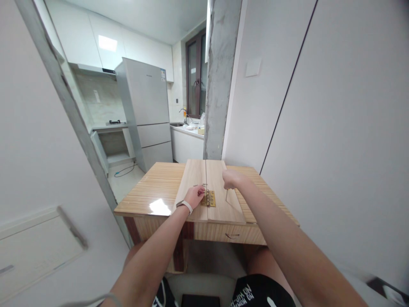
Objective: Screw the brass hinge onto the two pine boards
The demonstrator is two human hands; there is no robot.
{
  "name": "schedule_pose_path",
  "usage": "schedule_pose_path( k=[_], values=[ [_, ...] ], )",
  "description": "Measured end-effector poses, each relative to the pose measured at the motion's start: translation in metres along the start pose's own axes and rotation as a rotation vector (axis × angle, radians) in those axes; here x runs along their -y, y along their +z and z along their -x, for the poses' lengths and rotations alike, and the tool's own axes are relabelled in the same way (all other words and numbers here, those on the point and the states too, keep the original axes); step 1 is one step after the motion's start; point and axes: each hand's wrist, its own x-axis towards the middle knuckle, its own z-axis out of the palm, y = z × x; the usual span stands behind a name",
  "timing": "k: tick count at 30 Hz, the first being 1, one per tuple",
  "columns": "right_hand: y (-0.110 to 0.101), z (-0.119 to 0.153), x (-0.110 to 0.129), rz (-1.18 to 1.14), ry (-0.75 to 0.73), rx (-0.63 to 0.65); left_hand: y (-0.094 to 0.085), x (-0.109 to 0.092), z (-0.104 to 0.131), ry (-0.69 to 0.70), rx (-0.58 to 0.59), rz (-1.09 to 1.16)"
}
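Two pale wooden boards, the left board (191, 179) and the right board (219, 213), lie side by side on the table with a narrow seam between them. A brass hinge (211, 198) with screw holes spans that seam near the front. My left hand (194, 195), with a white-banded watch on its wrist, rests by the hinge's left side, fingertips pinched together; whatever is between them is too small to name. Above the right board, my right hand (230, 178) is closed on a thin metal rod (227, 196) that points down towards the wood. Its upper end is hidden in my fingers.
The striped wooden table (159, 183) has a drawer with a handle (232, 236) at its front. Small dark pieces (204, 184) lie beyond the hinge. Past the table stand a grey fridge (147, 94) and a kitchen counter (188, 140). A white wall (335, 128) is on the right.
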Motion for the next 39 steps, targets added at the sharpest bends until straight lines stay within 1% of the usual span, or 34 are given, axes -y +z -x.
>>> schedule_pose_path(
  k=[4, 7, 10, 14, 18, 24, 34, 39],
  values=[
    [-0.001, 0.001, 0.0, 0.004, -0.017, 0.027, 0.0, -0.002, 0.002, -0.004, -0.023, 0.02],
    [-0.009, 0.006, 0.001, 0.015, -0.044, 0.034, 0.0, -0.003, 0.003, -0.002, -0.02, 0.037],
    [-0.022, 0.01, 0.002, 0.02, -0.084, -0.065, -0.002, -0.004, 0.003, -0.009, -0.014, 0.043],
    [-0.032, 0.009, 0.01, -0.063, -0.169, -0.212, -0.003, -0.005, 0.003, -0.029, -0.001, 0.027],
    [-0.025, -0.001, 0.022, -0.109, -0.231, -0.306, -0.004, -0.006, 0.003, -0.042, -0.011, 0.028],
    [-0.007, -0.022, 0.029, -0.132, -0.3, -0.356, -0.003, -0.006, 0.002, -0.043, -0.012, 0.035],
    [-0.003, -0.038, 0.03, -0.15, -0.321, -0.347, -0.003, -0.002, 0.002, -0.034, -0.009, 0.037],
    [-0.005, -0.041, 0.036, -0.146, -0.371, -0.329, -0.004, -0.003, 0.002, -0.044, 0.006, 0.046]
  ],
)
